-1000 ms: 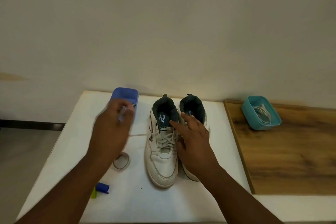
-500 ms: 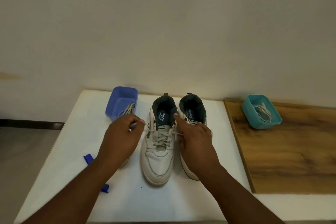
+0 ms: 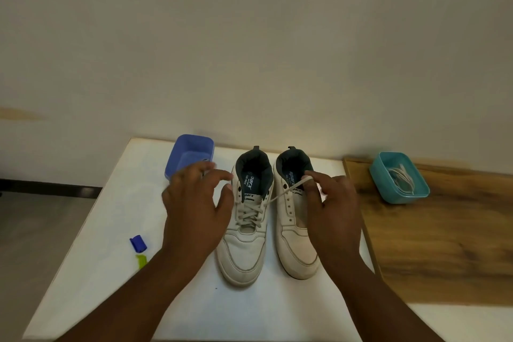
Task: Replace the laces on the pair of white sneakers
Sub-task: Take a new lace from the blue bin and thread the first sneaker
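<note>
I've got both forearms reaching forward, my left hand (image 3: 195,214) hovering with fingers spread and loosely curled, gripping nothing, and my right hand (image 3: 331,211) pinching a lace end between thumb and forefinger, knuckles up.

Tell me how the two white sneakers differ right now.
The left sneaker is laced partway up; the right sneaker shows bare eyelets. A lace end runs from the left sneaker across the right one to the right hand, which pinches it. Both stand upright, toes toward the person.
</note>
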The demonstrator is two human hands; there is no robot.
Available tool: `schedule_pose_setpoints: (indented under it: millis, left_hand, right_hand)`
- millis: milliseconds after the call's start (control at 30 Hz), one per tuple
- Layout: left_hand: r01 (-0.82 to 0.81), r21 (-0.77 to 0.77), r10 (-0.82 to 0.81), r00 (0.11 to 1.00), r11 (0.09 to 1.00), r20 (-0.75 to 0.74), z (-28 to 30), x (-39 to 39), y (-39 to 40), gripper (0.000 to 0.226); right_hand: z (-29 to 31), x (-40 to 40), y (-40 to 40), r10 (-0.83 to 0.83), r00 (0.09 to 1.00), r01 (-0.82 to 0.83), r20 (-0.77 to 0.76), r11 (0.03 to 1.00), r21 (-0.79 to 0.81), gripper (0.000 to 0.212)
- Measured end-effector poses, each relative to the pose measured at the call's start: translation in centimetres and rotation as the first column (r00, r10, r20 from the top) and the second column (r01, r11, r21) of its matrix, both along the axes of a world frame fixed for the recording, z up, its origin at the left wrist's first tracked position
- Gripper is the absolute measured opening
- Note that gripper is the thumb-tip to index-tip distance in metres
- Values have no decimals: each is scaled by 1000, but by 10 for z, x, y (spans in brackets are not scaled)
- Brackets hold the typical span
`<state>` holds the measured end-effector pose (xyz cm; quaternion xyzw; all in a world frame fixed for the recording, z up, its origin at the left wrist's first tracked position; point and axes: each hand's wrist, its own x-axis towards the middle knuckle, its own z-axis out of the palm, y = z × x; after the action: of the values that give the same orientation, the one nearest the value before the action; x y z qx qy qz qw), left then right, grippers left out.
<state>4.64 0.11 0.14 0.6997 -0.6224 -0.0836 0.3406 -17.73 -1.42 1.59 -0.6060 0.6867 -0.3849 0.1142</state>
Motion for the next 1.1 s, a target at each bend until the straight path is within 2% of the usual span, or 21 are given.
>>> schedule_pose_setpoints:
  millis: [67,100,167,200,267,367,433,467,567,667,733,800,900,967,1033,1100]
  left_hand:
    - [145,14,-136,958,989,-252,5,-6,3,25]
    - [222,62,-177,892,973,-416,10,-11,4,31]
    - [328,185,-111,707,926,-698,19,-19,3,40]
    - [351,239,-42,634,905,-772,22,-22,2,43]
    - [370,298,32,580,880,-814,22,-23,0,41]
    - [363,267,11,575,893,-818,17,-21,0,29]
    - [360,239,-13,575,902,-818,15,-20,0,28]
    - [350,230,-27,596,908,-802,16,-20,1,28]
    - [349,209,-146,761,914,-631,13,-22,2,29]
    - [429,259,-236,805,865,-545,9,-25,8,43]
    - [470,290,-288,818,834,-497,3,-28,12,42]
    - [456,300,-308,849,838,-430,-4,-29,13,21]
    - [444,294,-324,867,847,-379,-6,-28,11,16]
    - [482,280,-367,850,830,-377,-4,-27,10,21]
    - [509,302,-405,846,806,-346,-3,-25,10,27]
    - [448,318,-359,884,836,-299,-5,-20,7,22]
  right_hand:
    - [1,7,3,151,980,-143,126,987,-71,26]
    - [2,11,4,248,961,-235,119,965,-118,27]
    - [2,19,9,465,885,-457,14,876,-150,30]
    - [1,23,11,566,824,-564,-26,815,-136,30]
    - [0,27,15,699,714,-699,-34,711,-69,29]
    - [-4,24,15,746,666,-746,-3,665,-18,29]
    - [-5,21,14,722,691,-722,-5,691,-26,29]
    - [-5,22,14,686,728,-685,13,727,-43,28]
    - [-2,25,14,492,849,-494,194,868,-42,23]
    - [-2,28,10,422,884,-432,200,902,6,36]
    - [-4,31,9,485,858,-497,169,867,34,33]
    - [-8,36,10,536,831,-546,147,837,33,22]
    - [-11,38,9,520,825,-542,220,839,48,11]
    - [-9,38,8,467,813,-522,348,850,79,11]
    - [-5,40,7,362,750,-494,554,863,104,13]
    - [-2,40,5,281,699,-457,657,883,109,17]
